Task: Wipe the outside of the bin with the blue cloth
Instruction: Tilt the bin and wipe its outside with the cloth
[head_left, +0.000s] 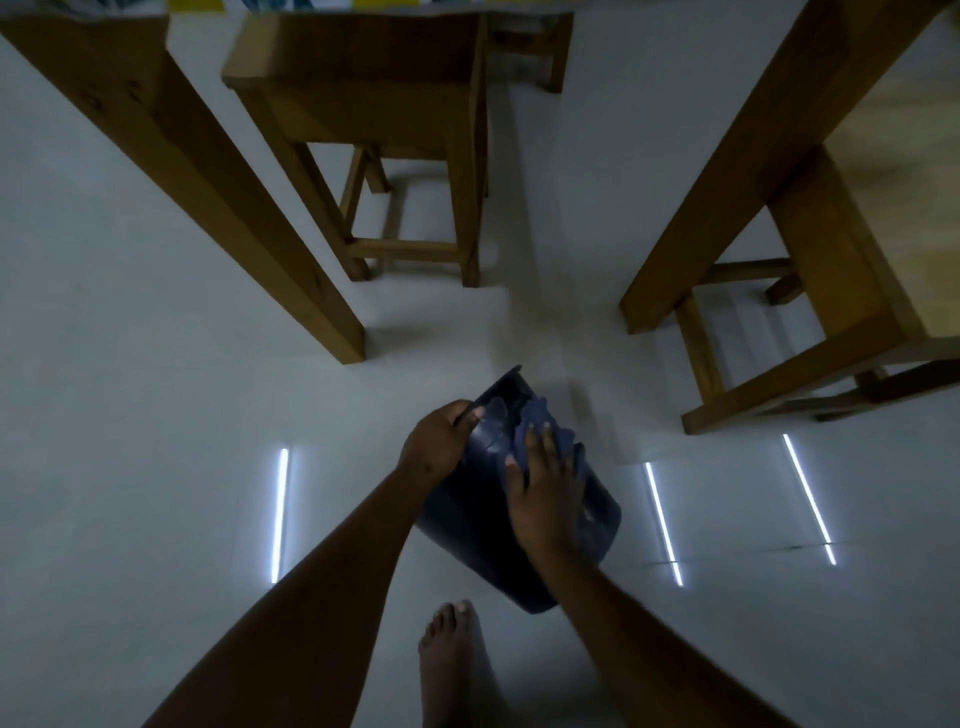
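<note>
Overhead, a pale glossy tiled floor (156, 415) is seen, framed by brown wooden furniture: a long bench (171, 171) at the left, a square stool (374, 104) at the centre and a table frame (810, 234) at the right. Low in the middle, a dark blue plastic bin (467, 514) is held tipped on its side above the floor, its open mouth turned away from the person and its base towards the bare foot (452, 660). The wiping step is judged to be in hand, with the upturned side wall being covered. A crumpled blue cloth (540, 423) is pressed against that wall near the rim. The left hand (441, 441) is clenched over the bin's rim, thumb outside, steadying it, the forearm reaching in from the lower left. The right hand (545, 499) is laid flat, fingers (540, 447) spread and pressing on the cloth's near edge rather than gripping it. Next, a stroke along the wall towards the base is probably called for, then a turn of the bin so that unwiped sides are brought up.
</note>
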